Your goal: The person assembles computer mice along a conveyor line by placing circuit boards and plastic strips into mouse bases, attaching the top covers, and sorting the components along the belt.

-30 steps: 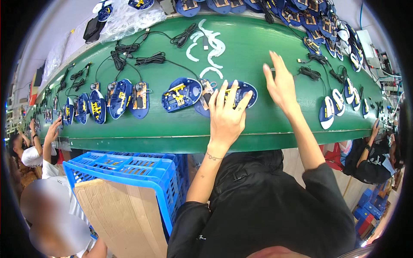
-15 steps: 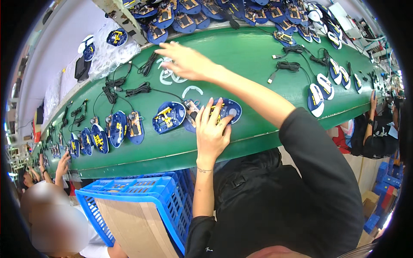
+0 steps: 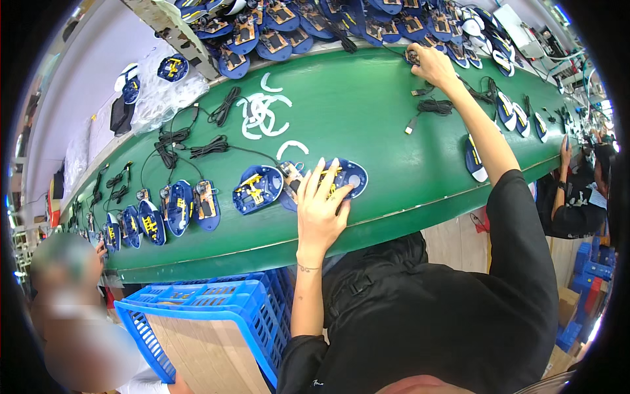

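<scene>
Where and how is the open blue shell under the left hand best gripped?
Probably by the rounded right end of the open blue shell, pinched across its rim from the right: that end curves out uncovered, while the left hand lies over its left side.

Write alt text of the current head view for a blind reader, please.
A person's left hand lies spread over an open blue shell on a green worktop, while the right hand touches a part at the far edge. White curved strips lie nearby.
</scene>
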`<state>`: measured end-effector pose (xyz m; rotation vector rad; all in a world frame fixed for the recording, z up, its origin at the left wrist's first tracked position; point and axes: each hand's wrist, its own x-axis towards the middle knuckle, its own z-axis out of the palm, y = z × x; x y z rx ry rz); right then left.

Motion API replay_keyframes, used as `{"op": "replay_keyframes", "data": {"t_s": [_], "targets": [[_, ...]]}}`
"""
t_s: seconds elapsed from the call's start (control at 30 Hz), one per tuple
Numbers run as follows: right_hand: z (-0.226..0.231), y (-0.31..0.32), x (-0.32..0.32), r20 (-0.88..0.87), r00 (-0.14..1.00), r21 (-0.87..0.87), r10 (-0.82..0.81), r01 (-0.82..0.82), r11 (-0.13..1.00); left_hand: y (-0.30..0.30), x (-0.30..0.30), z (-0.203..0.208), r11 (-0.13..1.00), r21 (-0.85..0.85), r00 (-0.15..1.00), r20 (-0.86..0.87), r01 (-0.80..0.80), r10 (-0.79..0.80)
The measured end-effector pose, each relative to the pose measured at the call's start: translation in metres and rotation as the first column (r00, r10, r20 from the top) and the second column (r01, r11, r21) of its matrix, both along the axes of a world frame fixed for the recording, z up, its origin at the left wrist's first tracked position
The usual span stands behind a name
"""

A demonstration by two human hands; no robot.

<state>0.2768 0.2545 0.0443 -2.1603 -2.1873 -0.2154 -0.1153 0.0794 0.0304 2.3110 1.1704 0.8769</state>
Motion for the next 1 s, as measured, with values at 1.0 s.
{"op": "replay_keyframes", "data": {"t_s": [1.0], "targets": [[0.02,-0.167,-0.242,-0.8,0.569,-0.113,0.193,-0.458,0.881,-0.025,-0.066,0.019,0.969,-0.053,0.955,0.162,-0.241,0.247]]}}
